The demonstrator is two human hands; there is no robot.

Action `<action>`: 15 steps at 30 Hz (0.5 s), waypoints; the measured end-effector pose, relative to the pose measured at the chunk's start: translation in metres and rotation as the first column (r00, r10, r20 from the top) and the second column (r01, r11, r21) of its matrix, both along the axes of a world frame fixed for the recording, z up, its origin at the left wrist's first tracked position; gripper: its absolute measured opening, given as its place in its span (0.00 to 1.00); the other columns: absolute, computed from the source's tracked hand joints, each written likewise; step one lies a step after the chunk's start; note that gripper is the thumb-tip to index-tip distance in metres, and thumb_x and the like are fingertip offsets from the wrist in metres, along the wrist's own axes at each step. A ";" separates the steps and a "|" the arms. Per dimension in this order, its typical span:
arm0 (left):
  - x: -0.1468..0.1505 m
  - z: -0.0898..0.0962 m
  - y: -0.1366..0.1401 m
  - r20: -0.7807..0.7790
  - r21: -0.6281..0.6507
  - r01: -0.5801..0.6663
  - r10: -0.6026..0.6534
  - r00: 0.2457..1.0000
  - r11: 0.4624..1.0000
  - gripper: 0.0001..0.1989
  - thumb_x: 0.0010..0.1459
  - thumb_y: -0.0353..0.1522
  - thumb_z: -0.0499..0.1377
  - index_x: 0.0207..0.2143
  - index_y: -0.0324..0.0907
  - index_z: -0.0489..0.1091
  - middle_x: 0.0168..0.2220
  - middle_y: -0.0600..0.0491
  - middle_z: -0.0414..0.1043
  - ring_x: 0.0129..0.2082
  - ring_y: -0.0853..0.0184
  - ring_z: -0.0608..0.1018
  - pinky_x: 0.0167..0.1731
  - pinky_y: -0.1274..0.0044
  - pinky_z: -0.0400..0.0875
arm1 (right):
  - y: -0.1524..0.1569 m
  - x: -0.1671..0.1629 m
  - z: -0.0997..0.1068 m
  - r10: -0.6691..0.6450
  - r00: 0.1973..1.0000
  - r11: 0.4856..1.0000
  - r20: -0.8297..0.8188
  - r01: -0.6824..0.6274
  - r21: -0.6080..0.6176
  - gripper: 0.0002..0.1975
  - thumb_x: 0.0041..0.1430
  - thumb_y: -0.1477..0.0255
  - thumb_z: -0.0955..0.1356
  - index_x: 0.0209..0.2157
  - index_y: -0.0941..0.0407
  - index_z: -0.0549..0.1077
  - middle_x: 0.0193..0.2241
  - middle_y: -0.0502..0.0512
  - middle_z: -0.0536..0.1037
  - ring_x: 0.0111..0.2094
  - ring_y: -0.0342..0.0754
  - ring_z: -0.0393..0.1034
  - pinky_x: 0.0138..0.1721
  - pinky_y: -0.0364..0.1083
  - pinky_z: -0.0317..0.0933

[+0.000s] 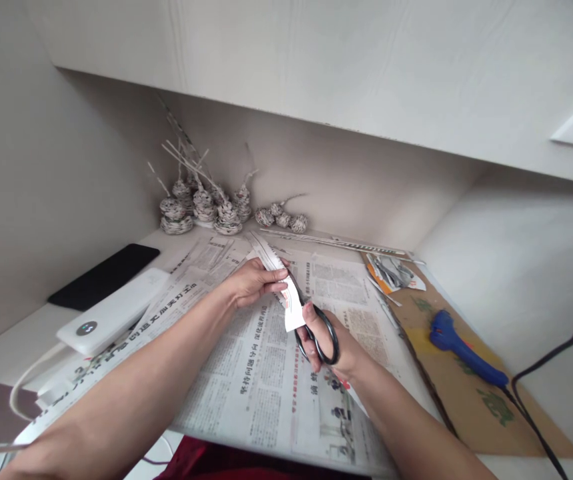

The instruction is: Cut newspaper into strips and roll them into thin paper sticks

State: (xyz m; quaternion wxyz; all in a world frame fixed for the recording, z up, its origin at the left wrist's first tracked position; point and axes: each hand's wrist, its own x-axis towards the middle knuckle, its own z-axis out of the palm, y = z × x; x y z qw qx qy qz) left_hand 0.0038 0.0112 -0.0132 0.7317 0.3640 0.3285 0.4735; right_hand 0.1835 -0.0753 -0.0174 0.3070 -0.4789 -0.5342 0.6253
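Note:
A white printed paper strip [293, 312] is pinched in my left hand [253, 281], tilted over the newspaper. One long edge of the strip shows a row of small notches. My right hand [329, 340] grips black-handled scissors [335, 343], its thumb and fingers in the handle loops. The blades lie alongside the strip's right edge, partly hidden behind it and my left fingers; whether they are apart I cannot make out. Beneath both hands, newspaper sheets [256, 360] cover the table.
Several woven paper gourds [229, 217] stand in the back left corner, with small woven balls [299, 223] beside them. Thin paper rods [336, 241] lie along the wall. On the left are a white power bank [111, 310] and a black phone [106, 273]. A blue glue gun [466, 350] rests on cardboard [531, 427].

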 end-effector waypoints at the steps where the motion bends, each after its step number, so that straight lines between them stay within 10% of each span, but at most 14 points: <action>1: -0.001 0.000 0.000 -0.001 -0.002 0.004 -0.004 1.000 1.000 0.12 0.44 0.19 0.67 0.33 0.33 0.73 0.26 0.53 0.72 0.25 0.69 0.78 0.25 0.82 0.77 | 0.000 0.000 0.000 0.003 1.000 1.000 0.007 -0.003 0.004 0.31 0.50 0.39 0.60 0.22 0.56 0.62 0.11 0.42 0.59 0.08 0.37 0.55 0.10 0.38 0.50; 15: -0.013 0.003 0.007 0.027 0.025 -0.031 0.031 0.999 0.999 0.18 0.45 0.19 0.67 0.40 0.35 0.73 0.27 0.53 0.72 0.27 0.70 0.78 0.24 0.84 0.77 | 0.002 0.008 -0.003 0.080 0.997 0.996 -0.015 -0.081 -0.038 0.32 0.53 0.41 0.58 0.25 0.58 0.66 0.13 0.46 0.65 0.11 0.38 0.61 0.12 0.38 0.45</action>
